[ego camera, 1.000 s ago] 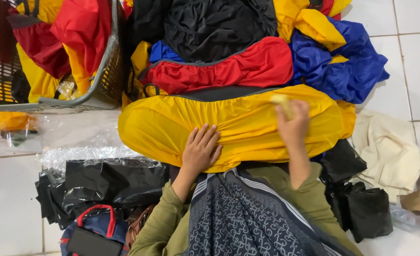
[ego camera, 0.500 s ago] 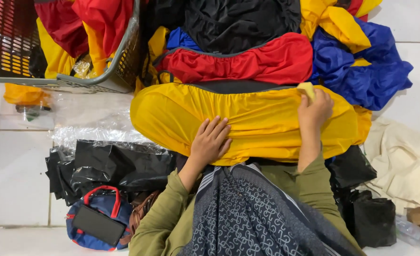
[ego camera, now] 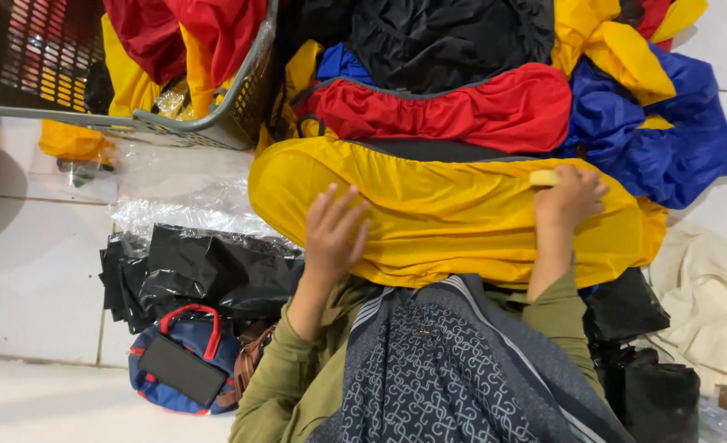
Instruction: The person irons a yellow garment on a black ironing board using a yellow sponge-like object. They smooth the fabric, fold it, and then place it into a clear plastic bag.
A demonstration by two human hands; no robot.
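Note:
A yellow fabric cover (ego camera: 453,217) lies stretched across my lap, over a patterned dark cloth (ego camera: 437,369). My left hand (ego camera: 335,234) rests flat on its near left part, fingers spread, holding nothing. My right hand (ego camera: 568,197) presses a small pale yellow piece (ego camera: 544,177) against the cover's far edge, fingers closed round it. Beyond lie a red cover (ego camera: 462,107), a black one (ego camera: 445,33) and a blue one (ego camera: 658,139) in a heap.
A grey plastic basket (ego camera: 216,115) with red and yellow fabric stands at the far left. Clear plastic wrap (ego camera: 183,205) and black bags (ego camera: 199,275) lie on the white tiles. A blue pouch with a phone (ego camera: 183,369) is near left; cream cloth (ego camera: 708,303) lies right.
The view has shifted left, so everything sits further right. My left hand's fingers have lifted and spread a little; my right hand stays at the cover's far edge.

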